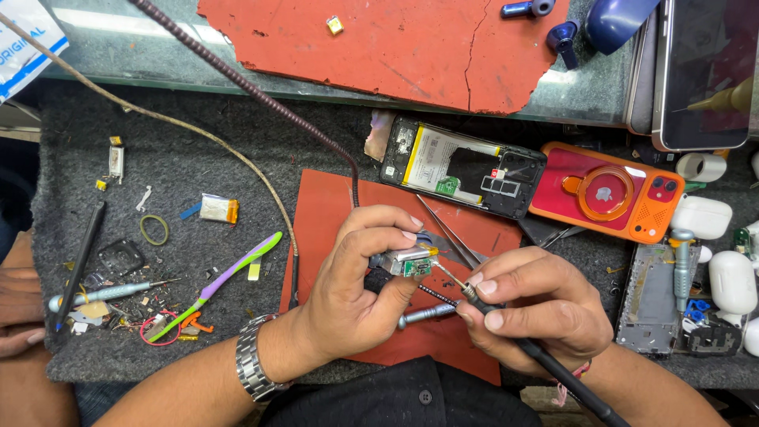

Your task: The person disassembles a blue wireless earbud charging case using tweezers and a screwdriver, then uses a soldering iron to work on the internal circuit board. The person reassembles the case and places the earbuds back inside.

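Cluttered grey repair bench, frame centre: a small battery [405, 261] is pinched in the left hand [356, 292] while a soldering iron [474, 296], gripped by the right hand [534, 308], could scorch it if slipped.

Small silver part [405, 261] with green board and yellow tip. Black soldering iron [545, 360] with shiny metal tip. Red-orange mat [332, 213], same colour on cracked mat [395, 47] up top. Dark grey fuzzy table cover [198, 158]. Purple and lime green toothbrush [225, 281]. Orange phone case [609, 194] with red inside, orange ring. Open phone [462, 166] black, with white battery. Silver wristwatch [251, 364]. Green rubber ring [154, 229]. White earbud cases [731, 281]. Dark blue bits [617, 20] by top edge. Braided brown and black cable [253, 87].
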Demonstrator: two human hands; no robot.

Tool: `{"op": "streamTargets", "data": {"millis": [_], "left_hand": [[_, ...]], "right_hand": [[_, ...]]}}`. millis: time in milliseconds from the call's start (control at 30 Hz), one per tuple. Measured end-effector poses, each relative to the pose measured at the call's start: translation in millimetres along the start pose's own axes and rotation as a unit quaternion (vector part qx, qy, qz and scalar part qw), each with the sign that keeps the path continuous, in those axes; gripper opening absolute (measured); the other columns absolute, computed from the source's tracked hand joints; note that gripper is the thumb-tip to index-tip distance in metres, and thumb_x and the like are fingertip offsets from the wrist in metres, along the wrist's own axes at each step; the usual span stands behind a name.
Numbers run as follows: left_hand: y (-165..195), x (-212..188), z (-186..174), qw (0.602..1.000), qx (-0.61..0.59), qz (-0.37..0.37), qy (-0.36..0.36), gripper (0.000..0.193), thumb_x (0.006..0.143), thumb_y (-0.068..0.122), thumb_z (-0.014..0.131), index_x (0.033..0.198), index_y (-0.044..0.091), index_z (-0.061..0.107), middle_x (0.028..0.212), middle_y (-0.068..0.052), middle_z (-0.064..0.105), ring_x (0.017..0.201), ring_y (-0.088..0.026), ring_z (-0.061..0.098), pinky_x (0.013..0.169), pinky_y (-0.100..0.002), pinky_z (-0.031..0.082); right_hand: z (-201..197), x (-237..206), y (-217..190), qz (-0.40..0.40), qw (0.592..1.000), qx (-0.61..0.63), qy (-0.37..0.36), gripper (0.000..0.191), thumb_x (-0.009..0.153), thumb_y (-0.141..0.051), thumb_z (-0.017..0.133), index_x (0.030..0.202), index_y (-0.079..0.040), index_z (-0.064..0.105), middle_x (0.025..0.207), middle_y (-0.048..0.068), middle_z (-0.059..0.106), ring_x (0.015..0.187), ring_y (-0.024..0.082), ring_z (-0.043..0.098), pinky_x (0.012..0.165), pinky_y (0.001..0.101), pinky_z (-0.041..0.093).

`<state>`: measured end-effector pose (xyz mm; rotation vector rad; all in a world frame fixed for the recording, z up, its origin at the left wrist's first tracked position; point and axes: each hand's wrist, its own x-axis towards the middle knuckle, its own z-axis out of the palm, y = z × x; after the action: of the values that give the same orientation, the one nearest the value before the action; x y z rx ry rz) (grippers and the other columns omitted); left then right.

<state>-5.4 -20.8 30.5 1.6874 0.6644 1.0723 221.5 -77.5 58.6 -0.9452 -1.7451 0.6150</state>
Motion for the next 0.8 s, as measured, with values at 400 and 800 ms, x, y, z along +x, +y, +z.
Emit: {"op": "streamTargets", "data": {"millis": [400, 800], "left_hand": [[2, -1, 1, 0.998, -0.053, -0.018, -0.016, 0.039, 0.101, 0.000, 0.071, 0.132, 0.006, 0.047, 0.130, -0.013, 0.056, 0.115, -0.020, 0.062, 0.100, -0.030, 0.053], [-4, 4, -7, 0.772, -0.554, -0.309, -0.042, 0.029, 0.107, 0.012, 0.059, 0.129, 0.001, 0.044, 0.117, -0.016, 0.061, 0.091, -0.023, 0.069, 0.078, -0.039, 0.060]], "right_hand": [[0, -1, 2, 0.007, 1.000, 0.000, 0.010, 0.037, 0.080, 0.002, 0.085, 0.099, -0.015, 0.060, 0.106, 0.006, 0.064, 0.093, 0.020, 0.074, 0.078, 0.0314, 0.066], [-3, -16, 0, 0.116, 0.985, 0.108, 0.067, 0.029, 0.090, 0.005, 0.075, 0.105, -0.011, 0.056, 0.112, 0.009, 0.062, 0.095, 0.020, 0.074, 0.079, 0.0309, 0.066]]}}
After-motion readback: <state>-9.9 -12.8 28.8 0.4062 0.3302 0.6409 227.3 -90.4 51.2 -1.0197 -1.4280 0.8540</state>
